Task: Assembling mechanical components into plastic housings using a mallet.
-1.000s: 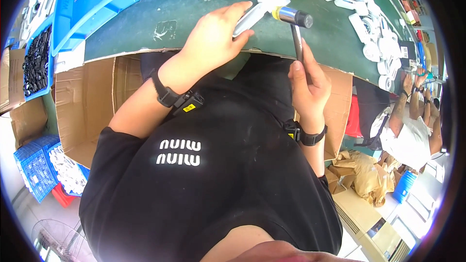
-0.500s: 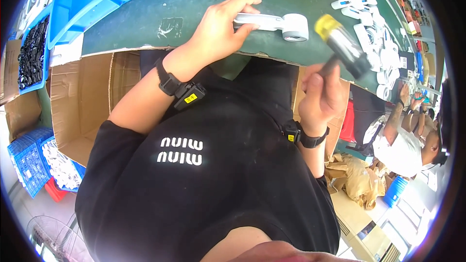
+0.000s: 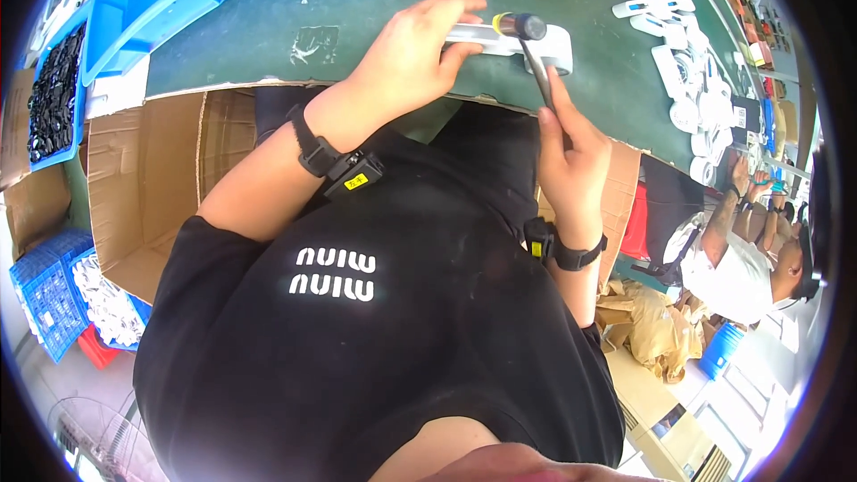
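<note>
Hammer (image 3: 520, 27) in your right hand's (image 3: 576, 161) grasp has just swung back left — 0.5 seconds ago its head hung clear of the white part (image 3: 560, 46), now it overlaps it, so tool and part look lined up again; contact, I can't tell. Your left hand (image 3: 406, 52) pinches the part's straight end — over the green table (image 3: 241, 49).

Bright light washes out parts of the strongly bent fisheye edges
</note>
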Action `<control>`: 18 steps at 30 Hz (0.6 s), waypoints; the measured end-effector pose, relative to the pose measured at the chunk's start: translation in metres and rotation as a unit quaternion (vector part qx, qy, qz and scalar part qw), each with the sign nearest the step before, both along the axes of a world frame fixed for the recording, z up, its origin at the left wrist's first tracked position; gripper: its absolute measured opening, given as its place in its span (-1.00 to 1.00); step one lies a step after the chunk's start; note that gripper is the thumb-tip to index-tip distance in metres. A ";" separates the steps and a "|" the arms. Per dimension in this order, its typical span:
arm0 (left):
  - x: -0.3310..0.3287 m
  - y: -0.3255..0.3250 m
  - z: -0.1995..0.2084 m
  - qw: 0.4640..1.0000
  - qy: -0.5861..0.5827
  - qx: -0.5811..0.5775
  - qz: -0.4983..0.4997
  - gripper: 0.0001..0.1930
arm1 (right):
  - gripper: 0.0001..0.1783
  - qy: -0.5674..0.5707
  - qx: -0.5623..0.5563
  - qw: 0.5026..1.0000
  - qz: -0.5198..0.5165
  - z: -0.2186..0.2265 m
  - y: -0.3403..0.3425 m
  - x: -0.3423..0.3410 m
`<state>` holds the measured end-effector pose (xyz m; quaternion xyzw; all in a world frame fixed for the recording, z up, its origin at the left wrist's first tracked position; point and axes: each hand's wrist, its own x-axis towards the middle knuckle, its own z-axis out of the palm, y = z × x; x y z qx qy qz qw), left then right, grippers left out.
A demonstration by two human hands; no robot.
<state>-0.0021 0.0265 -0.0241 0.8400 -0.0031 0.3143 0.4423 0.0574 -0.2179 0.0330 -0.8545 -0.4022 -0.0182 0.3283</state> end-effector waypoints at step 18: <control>0.003 -0.005 -0.008 0.993 -0.055 0.106 0.011 -0.80 | -0.45 0.108 0.127 0.977 -0.135 -0.009 -0.018 -0.013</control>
